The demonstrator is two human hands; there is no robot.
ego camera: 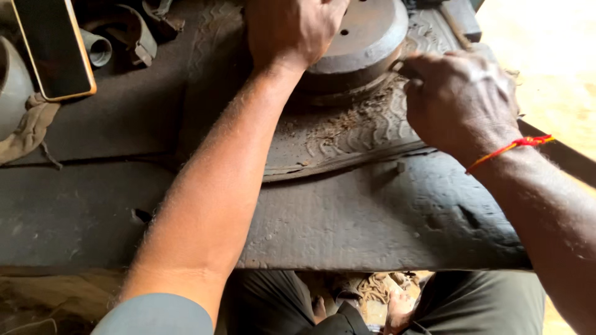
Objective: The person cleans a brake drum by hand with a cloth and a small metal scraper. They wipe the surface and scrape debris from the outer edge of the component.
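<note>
The left hand (pixel 292 28) lies flat, fingers spread, on the round metal disc (pixel 363 37) at the top middle. The right hand (pixel 459 99) is curled closed beside the disc's right edge; what it pinches is hidden. A phone (pixel 53 46) lies upper left on the dark worn mat (pixel 372 211).

1. Your round metal disc (pixel 363 34) is a dull grey-brown, kinda rusty looking, with a couple of small dark holes.
2. The rubber mat (pixel 372 130) under it is dusty dark grey with a wavy raised pattern.
3. Your bench top (pixel 372 223) is plain dark grey, scuffed and pitted.
4. The thread (pixel 512 147) on your right wrist is red with some orange.
5. The phone (pixel 53 46) has a black screen and an orange edge.
6. Your sleeve (pixel 155 315) is pale grey-blue, your trousers (pixel 478 304) are dark olive.
7. The rag (pixel 28 130) is a dirty khaki.
</note>
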